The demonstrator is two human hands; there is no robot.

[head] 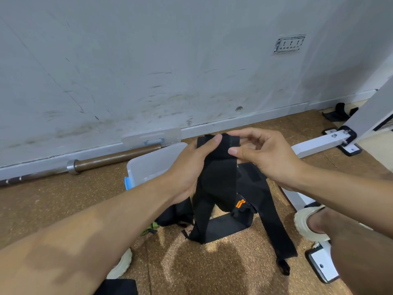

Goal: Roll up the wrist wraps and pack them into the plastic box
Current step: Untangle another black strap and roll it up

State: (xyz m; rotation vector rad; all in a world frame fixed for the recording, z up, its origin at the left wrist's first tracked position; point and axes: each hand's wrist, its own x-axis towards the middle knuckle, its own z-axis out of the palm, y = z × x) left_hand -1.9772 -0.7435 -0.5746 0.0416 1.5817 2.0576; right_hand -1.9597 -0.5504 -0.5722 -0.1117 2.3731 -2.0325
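A black wrist wrap (217, 179) hangs from both my hands above the cork floor. My left hand (189, 167) grips its upper end from the left, thumb across the front. My right hand (263, 154) pinches the same top end from the right, where the fabric is folded over. The wrap's long tail drops toward the floor. Under it lie more black wraps (255, 186), one with an orange tag (240, 203). The clear plastic box (148, 165) with a blue latch stands open just left of my left hand, its inside partly hidden by my arm.
The box's lid (152, 137) leans against the wall. A barbell (95, 161) lies along the skirting board. A white metal frame (319, 145) with black feet runs along the right. My feet in pale shoes (310, 224) sit at both lower sides. More black straps (338, 112) lie far right.
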